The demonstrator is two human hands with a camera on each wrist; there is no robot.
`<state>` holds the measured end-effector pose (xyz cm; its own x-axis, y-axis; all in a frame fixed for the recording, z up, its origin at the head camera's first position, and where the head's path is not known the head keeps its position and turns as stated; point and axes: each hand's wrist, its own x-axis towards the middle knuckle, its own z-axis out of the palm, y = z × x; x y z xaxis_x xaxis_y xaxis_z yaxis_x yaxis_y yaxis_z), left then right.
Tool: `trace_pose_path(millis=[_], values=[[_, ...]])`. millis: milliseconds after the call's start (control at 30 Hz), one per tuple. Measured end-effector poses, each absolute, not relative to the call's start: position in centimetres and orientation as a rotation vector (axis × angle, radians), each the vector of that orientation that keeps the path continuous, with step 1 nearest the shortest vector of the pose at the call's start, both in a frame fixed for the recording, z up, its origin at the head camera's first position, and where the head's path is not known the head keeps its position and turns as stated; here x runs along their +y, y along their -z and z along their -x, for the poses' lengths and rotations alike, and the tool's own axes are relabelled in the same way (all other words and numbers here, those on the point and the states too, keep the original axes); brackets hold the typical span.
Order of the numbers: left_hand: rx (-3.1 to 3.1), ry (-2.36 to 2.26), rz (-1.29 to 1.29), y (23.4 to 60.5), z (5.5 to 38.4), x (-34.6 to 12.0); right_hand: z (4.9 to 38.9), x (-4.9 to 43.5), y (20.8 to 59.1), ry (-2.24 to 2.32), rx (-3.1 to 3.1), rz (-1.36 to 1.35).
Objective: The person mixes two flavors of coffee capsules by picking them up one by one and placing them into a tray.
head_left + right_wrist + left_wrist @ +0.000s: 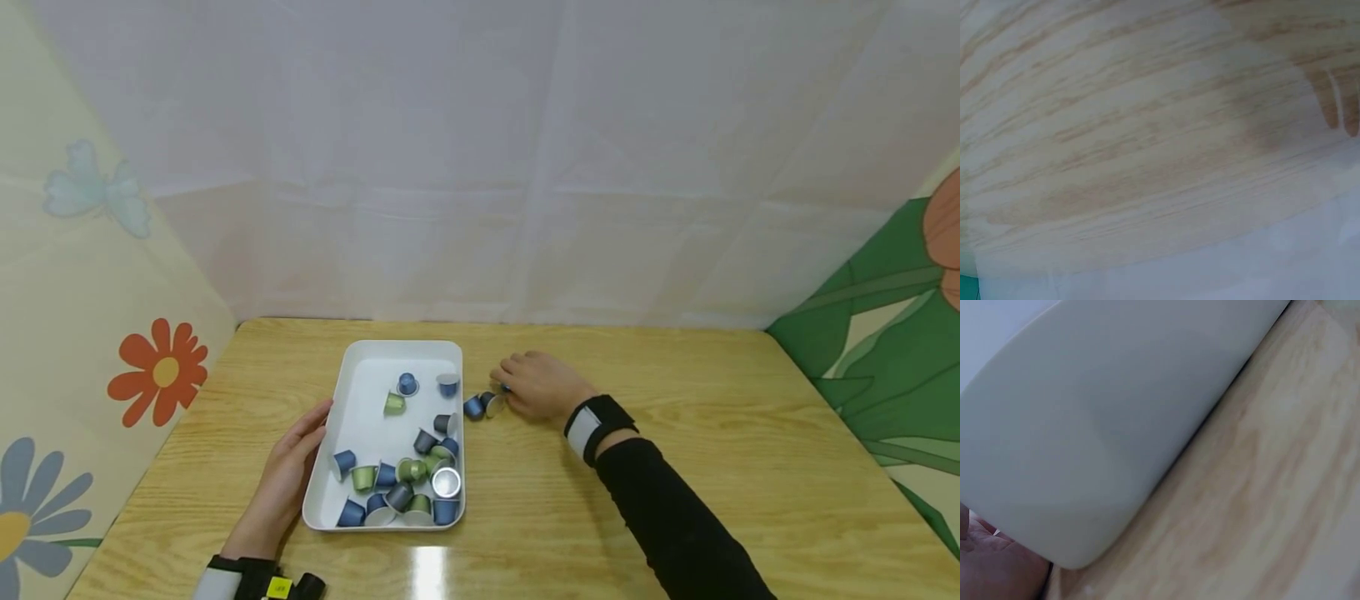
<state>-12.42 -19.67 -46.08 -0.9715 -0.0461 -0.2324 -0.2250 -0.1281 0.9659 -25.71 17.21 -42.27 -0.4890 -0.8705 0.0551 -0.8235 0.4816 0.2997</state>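
Note:
A white tray (pixel 352 417) holds many small coffee capsules, among them a green capsule (pixel 394 404), a blue capsule (pixel 344 463) and one showing its silver lid (pixel 446 482). My left hand (pixel 288 467) touches the tray's left side with its fingers extended along it. The tray's outer wall (pixel 1116 412) fills much of the left wrist view. Just right of the tray, my right hand (pixel 542 385) is low over the table at a few loose capsules. A blue one (pixel 506 387) shows partly at its fingers; the hand's underside is hidden, so its hold cannot be made out.
Beside the tray's right rim lie a blue capsule (pixel 473 407) and a dark one (pixel 491 404) on the wooden table (pixel 712 433). A white cloth (pixel 480 208) hangs behind the table's back edge. Printed panels with flowers (pixel 157 371) and leaves (pixel 885 317) flank it.

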Motion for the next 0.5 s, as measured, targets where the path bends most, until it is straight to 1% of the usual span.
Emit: trace_pose_path(millis=[133,267,500], values=[[1.981,-2.256,0.319,46.0,12.3,-19.6,25.9,17.6,42.7,0.320,-2.481,-1.459],[1.970,-2.252,0.337,46.0,12.2,-19.6,26.0,18.7,43.4,0.285,-2.493,-1.393],[1.973,-2.270,0.305,46.1,12.4,-19.7,25.9,20.4,43.1,0.292,-2.504,-1.278]])
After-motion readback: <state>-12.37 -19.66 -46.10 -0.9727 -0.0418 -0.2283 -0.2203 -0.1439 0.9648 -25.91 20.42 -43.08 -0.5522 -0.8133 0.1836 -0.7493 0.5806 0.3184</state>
